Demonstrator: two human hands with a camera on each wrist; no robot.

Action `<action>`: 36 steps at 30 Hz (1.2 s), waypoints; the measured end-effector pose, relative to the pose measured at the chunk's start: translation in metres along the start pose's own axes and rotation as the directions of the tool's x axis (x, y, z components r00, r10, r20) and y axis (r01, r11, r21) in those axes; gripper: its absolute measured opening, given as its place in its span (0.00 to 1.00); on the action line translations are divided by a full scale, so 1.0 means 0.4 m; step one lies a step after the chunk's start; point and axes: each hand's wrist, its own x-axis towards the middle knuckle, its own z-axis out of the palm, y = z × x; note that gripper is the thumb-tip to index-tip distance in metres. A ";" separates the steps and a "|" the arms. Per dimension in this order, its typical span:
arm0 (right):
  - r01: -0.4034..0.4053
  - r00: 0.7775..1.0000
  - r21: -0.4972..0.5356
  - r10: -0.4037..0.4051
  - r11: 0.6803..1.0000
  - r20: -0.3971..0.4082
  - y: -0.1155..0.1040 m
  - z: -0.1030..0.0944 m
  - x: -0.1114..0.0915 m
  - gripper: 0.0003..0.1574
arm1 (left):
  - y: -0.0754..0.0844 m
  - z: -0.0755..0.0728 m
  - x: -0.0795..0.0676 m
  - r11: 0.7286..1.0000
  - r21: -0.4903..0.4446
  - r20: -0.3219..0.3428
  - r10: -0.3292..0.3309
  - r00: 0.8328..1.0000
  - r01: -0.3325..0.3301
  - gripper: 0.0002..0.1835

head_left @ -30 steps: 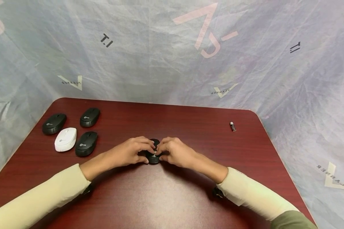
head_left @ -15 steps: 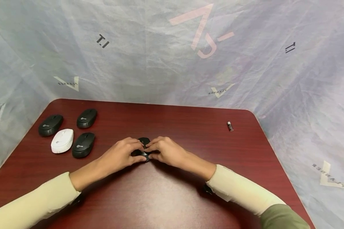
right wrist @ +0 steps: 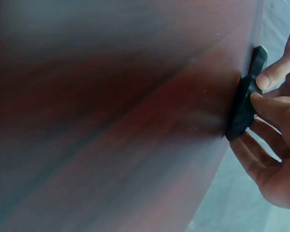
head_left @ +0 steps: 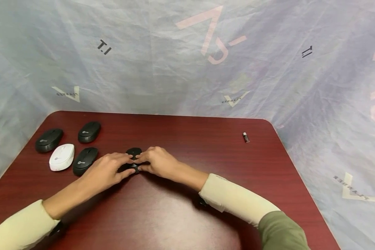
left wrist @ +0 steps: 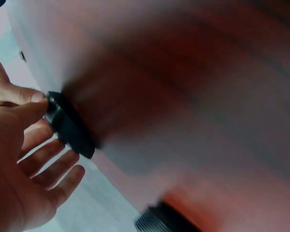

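Observation:
A black computer mouse (head_left: pixel 133 151) is gripped between both hands, low over the table at left of centre. My left hand (head_left: pixel 103 171) holds its left side, thumb at the near end and fingers along the top. On the opposite side my right hand (head_left: pixel 160 163) pinches it the same way. In the left wrist view the mouse (left wrist: pixel 70 125) shows edge-on, with both thumbs at one end. The right wrist view shows the mouse (right wrist: pixel 242 106) tilted between thumb and fingers. Fingers cover much of its top.
Left of the hands lie a white mouse (head_left: pixel 61 157) and several black mice, the nearest black mouse (head_left: pixel 85 161) close to my left hand. A small battery-like cylinder (head_left: pixel 246 137) lies at the far right of the red-brown table (head_left: pixel 187 135). Grey printed sheeting (head_left: pixel 162 62) hangs behind.
Both hands have carried the black mouse leftward across the table, closer to the other mice. The grip stays on it throughout. The head view has shifted slightly.

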 end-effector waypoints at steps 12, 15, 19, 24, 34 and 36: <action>-0.011 1.000 -0.143 0.013 0.990 0.016 -0.083 0.053 0.118 0.23 | -0.124 -0.086 -0.038 1.000 -0.001 0.132 -0.008 0.991 0.008 0.18; -0.025 0.999 -0.158 0.028 0.987 0.017 -0.098 0.062 0.137 0.23 | -0.142 -0.097 -0.044 1.000 0.007 0.146 -0.015 0.989 0.014 0.17; -0.039 0.998 -0.165 0.045 0.986 0.032 -0.108 0.063 0.153 0.23 | -0.153 -0.108 -0.045 1.000 0.010 0.160 -0.019 0.987 0.018 0.16; -0.036 0.998 -0.073 0.039 0.997 0.046 -0.100 0.053 0.166 0.22 | -0.161 -0.125 -0.037 1.000 0.007 0.200 -0.024 0.980 0.023 0.14; -0.124 0.990 0.003 0.124 0.992 0.073 -0.047 0.037 0.235 0.28 | -0.276 -0.173 0.018 0.944 0.047 0.204 -0.330 0.922 0.328 0.27; -0.135 0.985 -0.023 0.137 0.991 0.105 -0.035 0.038 0.258 0.30 | -0.307 -0.172 0.031 0.920 0.072 0.238 -0.391 0.889 0.385 0.33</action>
